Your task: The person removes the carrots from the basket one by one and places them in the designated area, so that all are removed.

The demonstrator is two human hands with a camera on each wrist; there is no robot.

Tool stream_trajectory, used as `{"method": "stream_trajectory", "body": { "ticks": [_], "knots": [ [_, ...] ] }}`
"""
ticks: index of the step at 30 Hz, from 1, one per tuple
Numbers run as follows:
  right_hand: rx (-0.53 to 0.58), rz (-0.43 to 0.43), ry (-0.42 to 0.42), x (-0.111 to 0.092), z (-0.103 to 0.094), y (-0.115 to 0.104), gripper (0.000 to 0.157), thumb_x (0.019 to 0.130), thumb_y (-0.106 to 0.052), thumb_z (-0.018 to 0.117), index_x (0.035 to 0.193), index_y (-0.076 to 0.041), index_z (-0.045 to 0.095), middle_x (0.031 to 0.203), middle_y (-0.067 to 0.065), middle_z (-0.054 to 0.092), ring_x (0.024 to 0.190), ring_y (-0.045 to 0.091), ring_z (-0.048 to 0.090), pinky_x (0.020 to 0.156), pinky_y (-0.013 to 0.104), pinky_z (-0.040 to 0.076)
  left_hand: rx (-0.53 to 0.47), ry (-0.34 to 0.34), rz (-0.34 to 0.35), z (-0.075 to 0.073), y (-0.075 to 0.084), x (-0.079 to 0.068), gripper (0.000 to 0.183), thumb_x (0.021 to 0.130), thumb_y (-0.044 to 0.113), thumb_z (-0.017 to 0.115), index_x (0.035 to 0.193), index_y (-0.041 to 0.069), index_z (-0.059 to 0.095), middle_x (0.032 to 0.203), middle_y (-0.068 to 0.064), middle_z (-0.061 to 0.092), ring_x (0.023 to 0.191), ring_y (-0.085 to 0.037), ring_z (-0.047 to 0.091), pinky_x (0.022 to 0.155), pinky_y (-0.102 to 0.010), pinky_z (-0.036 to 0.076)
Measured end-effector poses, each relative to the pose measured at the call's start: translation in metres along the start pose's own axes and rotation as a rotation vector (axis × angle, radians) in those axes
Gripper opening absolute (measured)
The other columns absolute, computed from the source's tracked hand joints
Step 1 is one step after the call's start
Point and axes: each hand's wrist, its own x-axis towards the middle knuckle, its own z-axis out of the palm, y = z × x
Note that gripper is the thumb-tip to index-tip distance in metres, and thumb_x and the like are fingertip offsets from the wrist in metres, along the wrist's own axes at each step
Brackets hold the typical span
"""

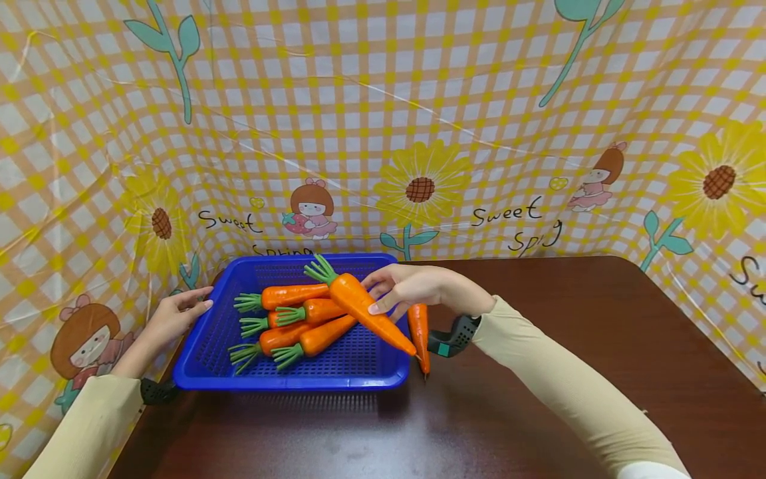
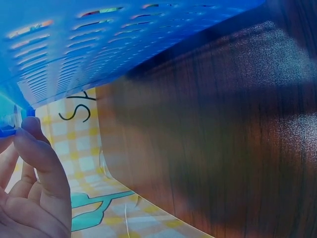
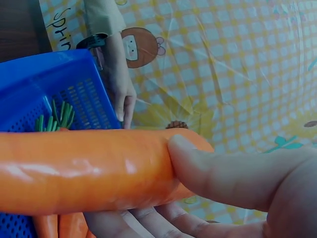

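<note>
My right hand (image 1: 413, 291) grips a plump orange carrot (image 1: 359, 306) with short green stalks, thumb on the near side and fingers beneath. This carrot slants over the right half of a blue plastic basket (image 1: 287, 382), its tip overlapping the right rim. Seen up close in the right wrist view, the carrot (image 3: 89, 168) lies between thumb and fingers. My left hand (image 1: 170, 319) holds the basket's left rim, with the thumb and a finger pinching its edge in the left wrist view. Several carrots (image 1: 326, 334) lie inside, stalks pointing left.
Another carrot (image 1: 419, 326) lies on the dark brown table (image 1: 574, 372) just right of the basket, its upper end hidden behind my right hand. A yellow checked cloth (image 1: 514, 133) with flower prints stands around the table's back and sides.
</note>
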Motion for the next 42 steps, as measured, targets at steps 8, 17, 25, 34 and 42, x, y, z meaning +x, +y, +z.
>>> {"method": "stream_trajectory", "body": {
  "ticks": [8,17,25,34,42],
  "knots": [
    [0.010,-0.001,0.046,-0.011,-0.003,0.007,0.059,0.090,-0.011,0.063,0.142,0.003,0.037,0.118,0.012,0.061,0.090,0.014,0.066,0.081,0.035,0.057,0.014,0.005,-0.005,0.000,0.002,-0.002,0.059,0.100,0.040,0.048,0.146,0.003,0.040,0.069,0.000,0.042,0.046,-0.010,0.035,0.049,-0.030,0.039],
    [0.064,-0.003,0.084,-0.027,-0.007,0.013,0.061,0.090,-0.013,0.062,0.141,0.005,0.034,0.108,0.006,0.061,0.087,0.015,0.065,0.078,0.033,0.057,0.021,0.001,-0.006,0.000,0.002,-0.001,0.059,0.100,0.039,0.048,0.145,0.003,0.041,0.072,-0.001,0.044,0.046,-0.009,0.036,0.049,-0.030,0.040],
    [0.059,-0.029,0.126,-0.038,-0.015,0.023,0.056,0.092,-0.015,0.062,0.137,0.006,0.036,0.105,0.005,0.062,0.087,0.016,0.065,0.080,0.036,0.057,0.023,-0.001,0.001,0.000,0.001,-0.001,0.059,0.100,0.039,0.049,0.145,0.002,0.041,0.072,-0.002,0.046,0.047,-0.009,0.037,0.048,-0.029,0.039],
    [0.065,-0.056,0.172,-0.049,-0.017,0.038,0.056,0.090,-0.014,0.064,0.135,0.006,0.037,0.103,0.004,0.064,0.088,0.017,0.067,0.081,0.040,0.057,0.043,0.016,0.004,0.002,-0.001,-0.002,0.059,0.100,0.040,0.049,0.144,0.002,0.042,0.077,-0.003,0.050,0.050,-0.011,0.041,0.050,-0.029,0.042],
    [0.104,-0.057,0.208,-0.055,-0.016,0.053,0.053,0.089,-0.012,0.063,0.131,0.008,0.039,0.099,0.002,0.063,0.085,0.015,0.066,0.077,0.036,0.058,0.036,0.019,-0.002,0.002,0.001,-0.003,0.059,0.100,0.040,0.049,0.144,0.001,0.042,0.075,-0.002,0.051,0.052,-0.012,0.045,0.052,-0.030,0.044]
  ]
}}
